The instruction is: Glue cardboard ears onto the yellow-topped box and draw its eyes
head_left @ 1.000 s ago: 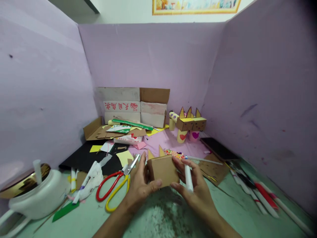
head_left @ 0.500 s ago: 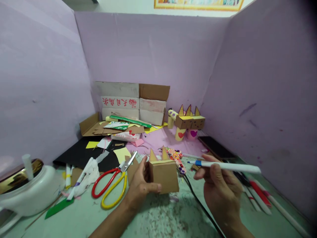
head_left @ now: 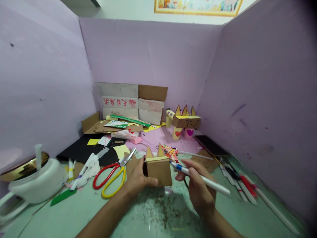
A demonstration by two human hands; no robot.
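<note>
A small brown cardboard box (head_left: 159, 172) with two pointed ears on its top edge is gripped at its left side by my left hand (head_left: 140, 178). Its front face is plain. In my right hand (head_left: 201, 186) is a white marker (head_left: 213, 185) with a blue band, held like a pen. The marker's tip is close to the box's upper right edge; whether it touches I cannot tell. Left of the box lie scissors (head_left: 110, 181) with one red and one yellow handle, blades apart. Behind the box is a piece with a colourful pattern (head_left: 170, 152).
Finished-looking cardboard animals (head_left: 186, 121) on paper tubes stand at the back right. A white pot (head_left: 37, 185) is at left. An unfolded carton (head_left: 120, 102) leans at the back over paper scraps. Several markers (head_left: 247, 188) and a dark flat slab (head_left: 210, 144) lie at right.
My right hand has moved left with the marker, bringing its tip near the box and tilting its back end down. The box stays in my left hand. The view has shifted slightly.
</note>
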